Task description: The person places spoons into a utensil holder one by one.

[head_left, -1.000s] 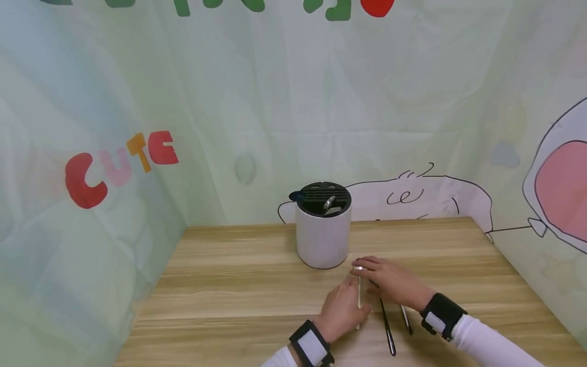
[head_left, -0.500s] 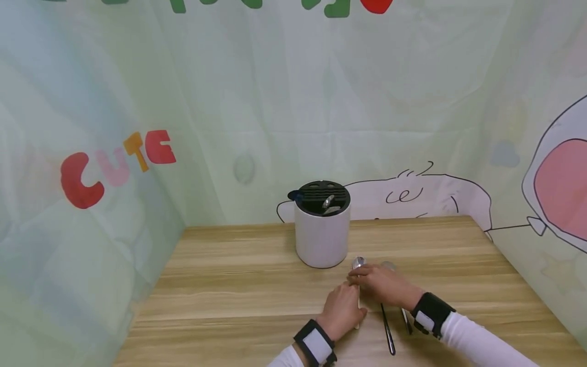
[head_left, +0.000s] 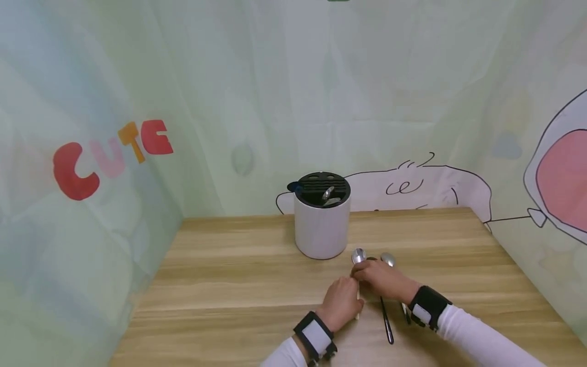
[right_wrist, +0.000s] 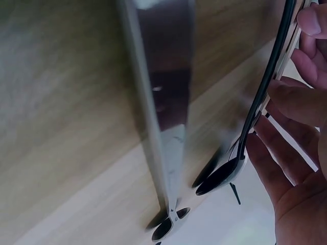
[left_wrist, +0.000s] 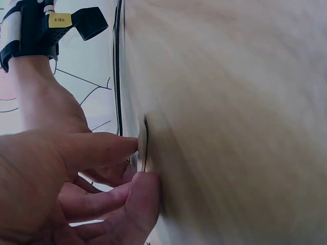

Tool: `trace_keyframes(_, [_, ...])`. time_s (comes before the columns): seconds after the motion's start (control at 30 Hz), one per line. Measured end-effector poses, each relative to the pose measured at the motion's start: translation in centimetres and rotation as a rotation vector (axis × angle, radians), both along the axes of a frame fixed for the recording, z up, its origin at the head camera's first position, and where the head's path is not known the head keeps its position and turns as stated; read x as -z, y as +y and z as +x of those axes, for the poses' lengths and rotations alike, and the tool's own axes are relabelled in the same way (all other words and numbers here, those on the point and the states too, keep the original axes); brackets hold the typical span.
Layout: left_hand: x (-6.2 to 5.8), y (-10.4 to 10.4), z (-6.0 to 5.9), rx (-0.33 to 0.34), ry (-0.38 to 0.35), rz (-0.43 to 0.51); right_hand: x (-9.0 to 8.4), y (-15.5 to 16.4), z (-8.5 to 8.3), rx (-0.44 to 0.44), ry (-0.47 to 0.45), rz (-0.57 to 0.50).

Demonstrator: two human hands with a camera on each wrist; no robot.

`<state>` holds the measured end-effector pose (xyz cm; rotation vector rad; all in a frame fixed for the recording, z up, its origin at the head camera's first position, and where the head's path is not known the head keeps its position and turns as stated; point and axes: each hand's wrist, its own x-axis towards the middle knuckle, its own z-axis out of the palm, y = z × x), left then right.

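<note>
Three spoons lie side by side on the wooden table. The leftmost spoon [head_left: 359, 255] has a silver bowl and a pale handle. My left hand [head_left: 340, 304] pinches that handle [left_wrist: 142, 140] near its end, between thumb and finger. Farther up the same spoon, my right hand [head_left: 384, 280] pinches it close below the bowl; in the right wrist view its other fingers [right_wrist: 276, 158] are spread. Under the right hand runs a dark-handled spoon [head_left: 387, 321], its bowl mostly covered in the head view. To its right lies a silver spoon [head_left: 388, 259], partly hidden by the same hand.
Behind the hands stands a white cylindrical utensil holder [head_left: 322, 229] with a black slotted top. A few utensils [head_left: 327, 193] stick up inside it. Printed cloth [head_left: 257, 127] walls in the wooden table [head_left: 220, 275] at the back and sides.
My right hand has slid down from the leftmost spoon's bowl toward the left hand, uncovering the bowls of that spoon and the silver one. The left hand keeps its grip. The view has tilted down slightly.
</note>
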<state>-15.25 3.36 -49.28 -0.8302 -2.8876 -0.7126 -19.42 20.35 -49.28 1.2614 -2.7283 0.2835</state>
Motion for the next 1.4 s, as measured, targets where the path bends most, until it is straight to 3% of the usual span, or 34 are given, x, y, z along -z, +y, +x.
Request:
trace_keyframes(0.37, [-0.1, 0.1, -0.1, -0.005, -0.024, -0.01, 0.2, -0.1, 0.0, -0.025, 0.048, 0.01])
trace_keyframes(0.63, [-0.6, 0.1, -0.3, -0.016, 0.004, -0.015, -0.5, -0.5, -0.4, -0.01, 0.11, 0.159])
trace_keyframes(0.8, [-0.3, 0.1, 0.0, -0.011, -0.036, -0.005, -0.7, -0.9, -0.4, -0.039, 0.089, 0.214])
trace_keyframes(1.2, [-0.3, -0.3, 0.2, -0.002, -0.032, -0.005, -0.8, -0.6, -0.7, -0.07, 0.091, 0.23])
trace_keyframes(1.4, [-0.2, -0.5, 0.4, -0.013, -0.032, 0.017, -1.0, -1.0, -0.4, -0.091, 0.16, 0.19])
